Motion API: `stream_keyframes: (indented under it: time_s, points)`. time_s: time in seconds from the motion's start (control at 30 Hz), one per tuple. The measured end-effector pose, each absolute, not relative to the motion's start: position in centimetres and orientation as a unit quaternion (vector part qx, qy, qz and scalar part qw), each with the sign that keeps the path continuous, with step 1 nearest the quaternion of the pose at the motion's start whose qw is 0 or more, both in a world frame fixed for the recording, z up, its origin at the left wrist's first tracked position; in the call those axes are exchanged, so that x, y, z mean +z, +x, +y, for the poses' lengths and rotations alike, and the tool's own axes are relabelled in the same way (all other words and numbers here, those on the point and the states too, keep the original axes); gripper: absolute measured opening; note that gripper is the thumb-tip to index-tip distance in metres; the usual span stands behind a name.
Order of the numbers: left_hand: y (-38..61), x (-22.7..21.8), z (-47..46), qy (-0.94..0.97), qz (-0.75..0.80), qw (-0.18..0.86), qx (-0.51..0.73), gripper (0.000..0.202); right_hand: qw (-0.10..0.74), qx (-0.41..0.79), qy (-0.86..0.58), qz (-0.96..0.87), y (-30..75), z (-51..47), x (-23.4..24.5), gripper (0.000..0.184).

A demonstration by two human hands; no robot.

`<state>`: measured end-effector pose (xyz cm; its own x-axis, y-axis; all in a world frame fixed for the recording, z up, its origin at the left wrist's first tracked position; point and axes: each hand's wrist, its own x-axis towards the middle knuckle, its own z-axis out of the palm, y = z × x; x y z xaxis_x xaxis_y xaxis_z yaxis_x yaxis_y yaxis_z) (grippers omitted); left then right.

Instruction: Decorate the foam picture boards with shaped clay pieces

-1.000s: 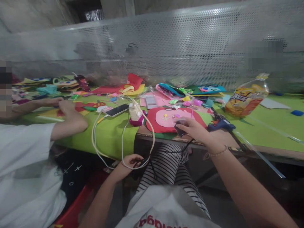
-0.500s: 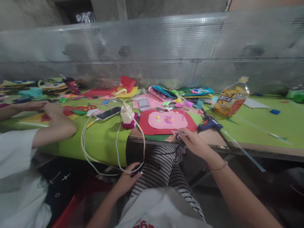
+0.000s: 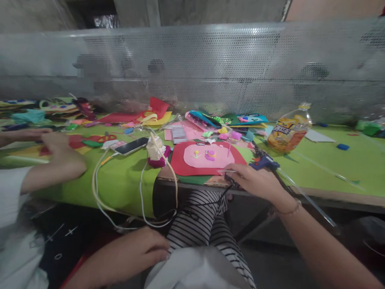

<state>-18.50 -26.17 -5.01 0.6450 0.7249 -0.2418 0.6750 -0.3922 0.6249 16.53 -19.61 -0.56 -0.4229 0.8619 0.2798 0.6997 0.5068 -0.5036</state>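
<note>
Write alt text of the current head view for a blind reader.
The person's right hand holds a thin, pale piece at the near edge of a red craft sheet with a rounded pink panel; the left hand is near black-and-white striped trousers. A dark-blue plastic glue gun lies to the right.

Right forearm (image 3: 327, 245) outstretched, a person pinches thumb and fingers (image 3: 236, 169) together at the right grip (image 3: 252, 180), wrist (image 3: 282, 200) just behind it. The left grip (image 3: 144, 245), lower and closer to the body, shows its back, fingers loosely curled.
</note>
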Motion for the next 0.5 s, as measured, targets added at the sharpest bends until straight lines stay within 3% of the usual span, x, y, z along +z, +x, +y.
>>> stream_keyframes:
  time_s: [0.1,0.2,0.27,0.33,0.5]
  points:
    - [-15.4,1.9,-24.1,0.895,0.334,0.287,0.068,0.027,0.260,0.138,-0.455,-0.840,16.5,-16.4,1.1,0.021]
    - [-10.8,4.7,-20.3,0.935,0.315,0.135,0.093,0.027,0.278,0.197,-0.450,-0.826,16.3,-12.2,1.5,0.020]
    - [-7.7,4.4,-17.6,0.947,0.313,0.007,0.069,0.027,0.326,0.299,-0.446,-0.778,16.2,-9.7,1.1,0.017]
    - [-5.3,3.4,-15.4,0.948,0.314,-0.022,0.054,0.022,0.378,0.358,-0.446,-0.728,16.2,-7.8,0.2,0.018]
    - [-5.5,1.3,-14.3,0.947,0.316,-0.048,0.041,0.015,0.457,0.366,-0.448,-0.675,16.6,-5.7,-1.9,0.023]
